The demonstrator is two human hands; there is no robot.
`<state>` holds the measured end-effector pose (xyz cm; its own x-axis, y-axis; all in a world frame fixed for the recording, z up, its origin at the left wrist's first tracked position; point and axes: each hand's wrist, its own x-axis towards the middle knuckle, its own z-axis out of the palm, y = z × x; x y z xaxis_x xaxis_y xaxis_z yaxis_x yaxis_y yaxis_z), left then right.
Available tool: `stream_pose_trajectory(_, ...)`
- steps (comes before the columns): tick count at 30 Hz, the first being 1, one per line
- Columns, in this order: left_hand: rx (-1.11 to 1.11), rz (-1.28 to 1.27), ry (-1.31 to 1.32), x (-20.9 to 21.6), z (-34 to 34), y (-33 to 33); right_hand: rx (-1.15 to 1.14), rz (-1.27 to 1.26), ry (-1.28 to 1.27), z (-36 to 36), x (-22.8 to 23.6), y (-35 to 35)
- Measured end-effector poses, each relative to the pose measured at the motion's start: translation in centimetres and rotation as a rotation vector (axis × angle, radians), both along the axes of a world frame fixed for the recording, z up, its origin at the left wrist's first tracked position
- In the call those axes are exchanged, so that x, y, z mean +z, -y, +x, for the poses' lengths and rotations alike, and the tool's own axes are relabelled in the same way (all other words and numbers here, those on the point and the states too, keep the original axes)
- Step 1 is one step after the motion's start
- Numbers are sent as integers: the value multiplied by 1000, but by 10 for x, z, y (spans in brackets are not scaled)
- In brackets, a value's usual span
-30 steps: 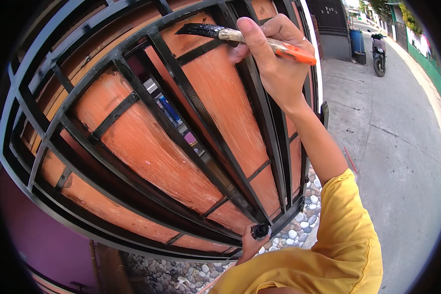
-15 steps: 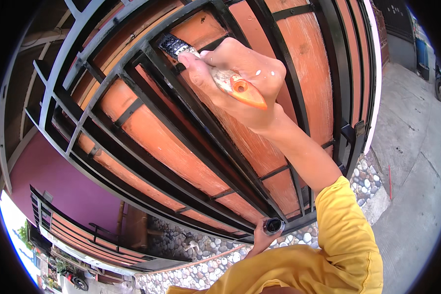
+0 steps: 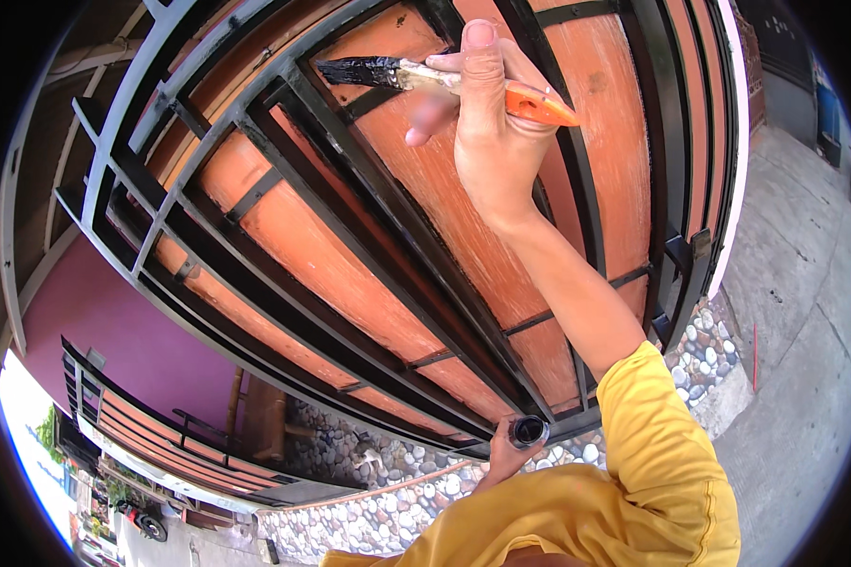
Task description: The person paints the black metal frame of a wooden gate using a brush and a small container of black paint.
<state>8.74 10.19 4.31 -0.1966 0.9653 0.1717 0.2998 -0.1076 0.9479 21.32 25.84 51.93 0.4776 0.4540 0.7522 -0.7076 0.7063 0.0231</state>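
Your right grip [image 3: 494, 142], high in front of the gate [image 3: 303, 265]: closed around the paintbrush [image 3: 421, 76], thumb laid across the near side of the handle, other fingers behind and below, the lower ones blurred. Brush lies roughly level across the hand. Black-coated bristles [image 3: 359, 73] stick out left of your fingers; orange handle end [image 3: 541, 104] juts out right, slightly lower. Bristles are in front of the upper part of an orange board [image 3: 388, 40], tips near a black bar [image 3: 414, 236]; cannot tell whether they touch.

Your left grip [image 3: 506, 458], low by the foot of the gate: wrapped around a small cup [image 3: 529, 444], fingers along its left side, some hidden. Cup's mouth faces up toward you, black inside; well apart from the brush.

Around you: pebbled strip [image 3: 378, 524] below the gate, purple wall [image 3: 113, 312] off left, grey pavement [image 3: 794, 283] off right, yellow sleeve [image 3: 662, 416] on your right arm.
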Motion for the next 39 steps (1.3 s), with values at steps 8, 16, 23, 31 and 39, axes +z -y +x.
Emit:
stream_pose_trajectory(8, 14, -34, -14, 7, 4, 2, -11, 54, -8, -9, 3, -5)
stream_pose_trajectory(16, 12, -46, -36, 15, 8, 6, 38, 64, -17, -17, 6, -5)
stream_pose_trajectory(23, 13, -30, -73, 10, 9, 11, 106, 9, 83, -15, -1, 1)
stream_pose_trajectory(31, 8, -39, -103, 15, 15, 11, 148, -10, -34, 1, 0, 1)
stream_pose_trajectory(39, 40, -49, -40, 17, 18, 11, 161, 9, 85, -10, 1, -7)
